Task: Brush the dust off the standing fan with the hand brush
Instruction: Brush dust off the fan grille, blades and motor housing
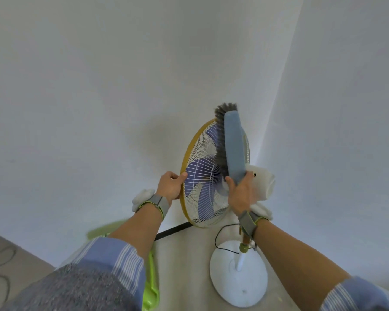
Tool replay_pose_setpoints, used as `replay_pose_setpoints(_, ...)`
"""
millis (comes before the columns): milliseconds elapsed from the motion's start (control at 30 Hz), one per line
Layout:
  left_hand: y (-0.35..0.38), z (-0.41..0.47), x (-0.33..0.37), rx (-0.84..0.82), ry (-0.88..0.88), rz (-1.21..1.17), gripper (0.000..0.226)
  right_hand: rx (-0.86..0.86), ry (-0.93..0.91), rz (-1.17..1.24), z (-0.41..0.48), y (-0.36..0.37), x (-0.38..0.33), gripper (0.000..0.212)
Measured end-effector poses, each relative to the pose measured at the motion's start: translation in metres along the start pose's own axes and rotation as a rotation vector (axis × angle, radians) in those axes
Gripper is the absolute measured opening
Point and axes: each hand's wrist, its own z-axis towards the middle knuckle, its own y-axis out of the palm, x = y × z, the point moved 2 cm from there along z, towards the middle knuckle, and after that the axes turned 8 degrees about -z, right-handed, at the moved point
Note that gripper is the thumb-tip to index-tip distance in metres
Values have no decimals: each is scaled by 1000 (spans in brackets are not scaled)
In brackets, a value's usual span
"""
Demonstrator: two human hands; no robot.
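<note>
Against the white wall (pixel 99 97) stands the standing fan (pixel 200 173): white wire grille, yellow rim, purple blades (motor housing white too). Over the fan's upper half lies the hand brush (pixel 234 144), blue-backed, grey bristles on the wires and poking past the top edge. The right hand (pixel 240 194) clenches its handle; the left hand (pixel 170 187) grips the fan's left rim. Below the fan sits its round base (pixel 238 279), a green plastic thing (pixel 152 283) to the left.

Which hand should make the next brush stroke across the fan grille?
Right. The right hand grips the hand brush, its bristles against the fan grille; the left hand holds the yellow rim.
</note>
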Motion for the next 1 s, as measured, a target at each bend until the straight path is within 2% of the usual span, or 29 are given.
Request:
replay_pose_setpoints(133,1,2,0,8,-8,6,33,-220,-22,10,-13,11,10,48)
replay_pose_setpoints(233,-1,4,-2,16,-7,-13,35,-342,82,296,-23,24,5,56)
replay_pose_setpoints(367,-6,6,-5,9,-3,-6,35,-384,108,568,-21,21,-9,36)
replay_pose_setpoints(433,-6,8,-5,6,2,-9,34,-423,97,576,-19,20,-6,32)
replay_pose_setpoints(500,-5,10,-4,14,3,-12,35,-464,104,503,-17,21,1,42)
replay_pose_setpoints(567,-6,13,-5,22,-7,-9,37,-398,72,278,-11,15,8,60)
replay_pose_setpoints(667,-6,18,-5,22,-5,-29,39,-196,-42,15,-5,-3,1,60)
replay_pose_setpoints(800,-9,24,-6,35,21,-28,38,-43,-57,118,-11,-12,-13,61)
replay_pose_setpoints(933,-15,27,-6,12,26,-25,40,-63,-2,232,-40,-3,3,50)
replay_pose_setpoints(1000,-17,27,-6,-8,26,-39,39,-131,62,238,-56,13,18,51)
